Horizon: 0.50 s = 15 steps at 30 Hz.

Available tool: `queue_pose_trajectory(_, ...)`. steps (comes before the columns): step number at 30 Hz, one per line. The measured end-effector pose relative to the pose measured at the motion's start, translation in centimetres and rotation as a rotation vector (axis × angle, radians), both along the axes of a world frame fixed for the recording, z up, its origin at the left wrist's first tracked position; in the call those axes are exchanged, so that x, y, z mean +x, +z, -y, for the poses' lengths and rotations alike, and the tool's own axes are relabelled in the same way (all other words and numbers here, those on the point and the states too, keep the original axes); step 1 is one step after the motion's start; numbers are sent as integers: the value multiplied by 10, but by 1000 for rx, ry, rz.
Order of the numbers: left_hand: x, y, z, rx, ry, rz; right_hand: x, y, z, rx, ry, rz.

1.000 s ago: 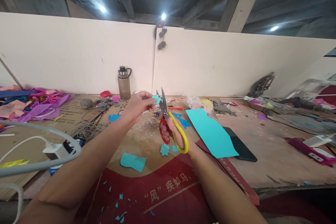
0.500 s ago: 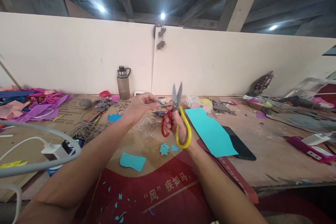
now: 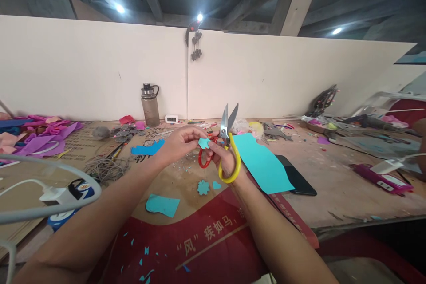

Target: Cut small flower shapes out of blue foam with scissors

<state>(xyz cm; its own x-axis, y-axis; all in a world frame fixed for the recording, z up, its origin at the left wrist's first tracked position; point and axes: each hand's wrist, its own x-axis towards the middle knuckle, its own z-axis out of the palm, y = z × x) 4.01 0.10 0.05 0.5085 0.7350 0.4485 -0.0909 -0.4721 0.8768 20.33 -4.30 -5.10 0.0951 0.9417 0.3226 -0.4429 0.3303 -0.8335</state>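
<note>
At frame centre, my left hand pinches part-hidden teal cutout, right hand grips scissors; cluttered table, white partition.

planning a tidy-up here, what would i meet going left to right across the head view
Heap of colourful scraps, tangled grey cord, water bottle, small white display, held turquoise cutout, yellow scissor handle, flat black object, magenta power strip.

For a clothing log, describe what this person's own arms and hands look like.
The left forearm and right forearm are bare, with no sleeves in view. The left hand and right hand are ungloved; no watch or ring shows.
</note>
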Motion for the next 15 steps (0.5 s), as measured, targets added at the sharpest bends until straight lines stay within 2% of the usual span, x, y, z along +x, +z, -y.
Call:
queue_pose_trajectory(4,4,-3,1,-217,-10,-38,2,0,3,26,-142,125)
queue_pose_trajectory(7,5,-1,1,-311,-58,-83,2,-1,6,68,-180,200)
queue_pose_trajectory(10,2,5,-1,-370,-36,6,1,-2,8,89,-133,226)
queue_pose_trajectory(15,-12,16,-11,-365,26,101,-2,-5,11,3,38,366)
